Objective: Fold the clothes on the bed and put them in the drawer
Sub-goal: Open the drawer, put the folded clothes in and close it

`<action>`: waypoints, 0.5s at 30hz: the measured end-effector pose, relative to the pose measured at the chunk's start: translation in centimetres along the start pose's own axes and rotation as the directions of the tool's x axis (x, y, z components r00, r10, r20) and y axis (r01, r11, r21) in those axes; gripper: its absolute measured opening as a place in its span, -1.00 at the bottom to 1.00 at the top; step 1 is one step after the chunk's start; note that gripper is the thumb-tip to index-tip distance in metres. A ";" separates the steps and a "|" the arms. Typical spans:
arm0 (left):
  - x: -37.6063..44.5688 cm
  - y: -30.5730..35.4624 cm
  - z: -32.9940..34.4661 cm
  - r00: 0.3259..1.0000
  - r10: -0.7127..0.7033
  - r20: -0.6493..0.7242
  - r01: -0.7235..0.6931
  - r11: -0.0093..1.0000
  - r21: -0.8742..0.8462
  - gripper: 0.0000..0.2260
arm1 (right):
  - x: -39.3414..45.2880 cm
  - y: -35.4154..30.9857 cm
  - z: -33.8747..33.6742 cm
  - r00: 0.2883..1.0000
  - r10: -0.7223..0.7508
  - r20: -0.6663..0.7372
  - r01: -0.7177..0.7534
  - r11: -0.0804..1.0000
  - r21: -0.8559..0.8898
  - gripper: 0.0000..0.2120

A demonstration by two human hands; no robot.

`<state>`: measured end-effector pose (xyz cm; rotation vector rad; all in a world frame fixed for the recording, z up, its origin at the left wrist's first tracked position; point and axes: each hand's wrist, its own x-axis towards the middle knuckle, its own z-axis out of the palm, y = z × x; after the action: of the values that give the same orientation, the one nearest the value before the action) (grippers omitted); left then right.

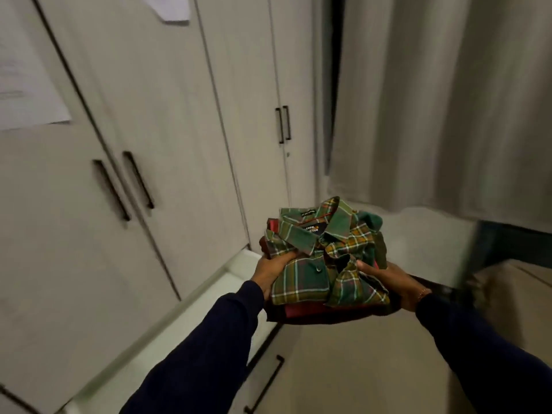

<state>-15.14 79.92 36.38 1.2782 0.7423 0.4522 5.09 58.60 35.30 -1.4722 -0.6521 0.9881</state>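
1. The stack of folded clothes [325, 270] is carried in the air between both hands, in front of the wardrobe [167, 144] and above the floor; a green plaid shirt [316, 264] lies on top, collar pointing away from the person, with red and dark garments under it.
2. The left hand [270, 271] holds the stack's left edge, thumb curled over the plaid and the other fingers hidden beneath; the right hand [394, 283] mirrors it on the right edge, thumb on top, fingers under the cloth and out of view; both pinch the stack rather than lie flat.
3. The open drawer [239, 282] shows as a pale box pulled out from the wardrobe's base, below and to the left of the stack; its front panel with a dark handle [265, 383] lies nearer the person.
4. The relation that matters, as I judge it: the drawer sits down and left of the hands, so the left hand is the nearer one; the stack's long axis runs away from the person, roughly along the wardrobe front, and likely needs lowering leftward.
5. The right-hand plaid fold looks loose and could slip.
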 end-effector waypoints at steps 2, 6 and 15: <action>-0.2 0.5 -6.1 0.994 0.020 -0.104 -0.023 0.999 -0.031 -0.29 | 4.9 -0.6 5.3 0.994 0.010 0.109 -0.008 1.000 -0.015 -0.46; -2.5 -0.5 -15.7 0.956 0.034 -0.291 -0.062 0.994 -0.087 -0.46 | 12.0 -0.2 14.9 0.945 0.069 0.319 -0.047 0.996 -0.076 -0.41; -9.9 -8.9 -28.6 0.780 -0.076 -0.622 -0.081 0.972 -0.220 -0.40 | 19.9 7.6 32.0 0.734 0.242 0.635 -0.095 0.962 -0.257 -0.43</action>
<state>-43.31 90.67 27.08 0.8910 1.2075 0.9711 -14.02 90.39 25.20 -1.3564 -1.1783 1.6651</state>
